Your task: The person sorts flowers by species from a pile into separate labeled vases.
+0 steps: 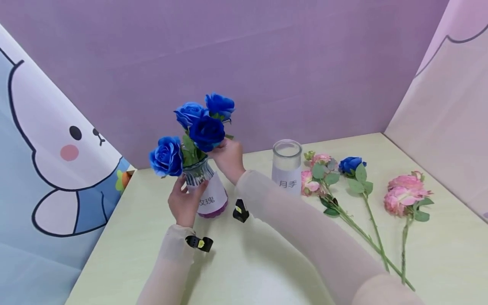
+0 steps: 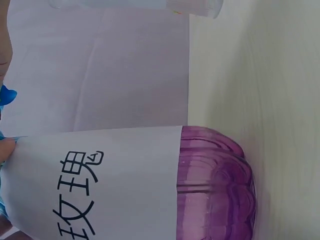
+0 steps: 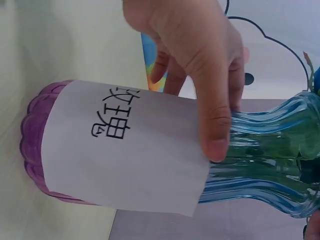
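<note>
A glass vase, blue at its fluted mouth and purple at its base, stands on the table with a white paper label round its body. Several blue roses fill it, one of them leaning out over the left side. My left hand grips the vase below the mouth, its thumb across the front in the right wrist view. Just above the rim, my right hand pinches a blue rose beneath its bloom; the stem between the fingertips is mostly hidden.
To the right stands a clear glass vase with a white label. Beyond it lie a pink flower spray, a single blue rose and another pink flower, stems toward the front. Fabric walls enclose the table's back and sides.
</note>
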Motion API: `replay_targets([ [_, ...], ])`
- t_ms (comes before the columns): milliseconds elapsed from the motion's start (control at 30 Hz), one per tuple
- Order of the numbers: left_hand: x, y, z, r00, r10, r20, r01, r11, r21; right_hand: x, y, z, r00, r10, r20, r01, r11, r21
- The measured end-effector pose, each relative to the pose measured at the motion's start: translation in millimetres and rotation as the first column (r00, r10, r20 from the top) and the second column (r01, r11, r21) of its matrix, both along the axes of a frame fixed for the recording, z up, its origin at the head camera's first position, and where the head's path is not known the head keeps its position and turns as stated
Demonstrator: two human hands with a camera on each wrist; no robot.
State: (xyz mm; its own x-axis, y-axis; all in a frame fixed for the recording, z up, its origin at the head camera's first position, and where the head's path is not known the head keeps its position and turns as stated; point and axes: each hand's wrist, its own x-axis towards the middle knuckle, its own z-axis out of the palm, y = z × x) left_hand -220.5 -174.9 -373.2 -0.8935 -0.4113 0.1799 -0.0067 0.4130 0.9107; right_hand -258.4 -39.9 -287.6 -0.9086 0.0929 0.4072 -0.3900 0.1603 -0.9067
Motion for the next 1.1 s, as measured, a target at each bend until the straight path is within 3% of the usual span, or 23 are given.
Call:
replay_targets([
  [167,0.5,0.8,0.5,0.998,0.021,-0.052,-0.022,1.000,-0.021,-1.5,-1,-3.7,1.000,-0.007,-0.020,0.008,0.998,0.067],
  [333,0.0,1.6,-2.4,1.000,0.007,-0.001,-0.007,1.000,0.018,-1.7,0,-5.9,0.999,0.027,0.047,-0.032,0.993,0.115],
  [467,0.6,3.4,-4.2,1.000,-0.009,0.027,0.008,1.000,0.027,1.2,5,-9.2,0.991,0.089,0.097,-0.102,0.984,0.144],
  [633,0.6,4.0,-3.5,0.999,0.004,-0.032,-0.004,1.000,-0.004,18.9,23,-16.4,0.956,0.222,0.189,-0.247,0.962,0.118],
  [767,-0.7,2.3,-1.2,1.000,0.007,-0.020,-0.007,1.000,-0.012,35.0,50,-28.0,0.890,0.352,0.288,-0.398,0.910,0.118],
  [867,-1.3,0.2,-1.0,1.000,0.004,0.028,-0.004,1.000,-0.015,43.2,76,-40.4,0.812,0.448,0.374,-0.523,0.843,0.128],
  [967,-1.3,-1.5,-1.3,0.998,0.001,0.066,0.000,1.000,-0.013,48.3,103,-50.9,0.725,0.521,0.450,-0.635,0.758,0.147],
  [1033,-0.7,-1.9,-0.9,0.997,0.000,0.080,0.000,1.000,-0.007,50.9,123,-54.5,0.684,0.539,0.491,-0.686,0.705,0.181],
  [1100,0.1,-2.2,-0.1,0.996,0.003,0.084,-0.004,1.000,0.005,52.6,146,-56.4,0.655,0.532,0.537,-0.713,0.670,0.207],
])
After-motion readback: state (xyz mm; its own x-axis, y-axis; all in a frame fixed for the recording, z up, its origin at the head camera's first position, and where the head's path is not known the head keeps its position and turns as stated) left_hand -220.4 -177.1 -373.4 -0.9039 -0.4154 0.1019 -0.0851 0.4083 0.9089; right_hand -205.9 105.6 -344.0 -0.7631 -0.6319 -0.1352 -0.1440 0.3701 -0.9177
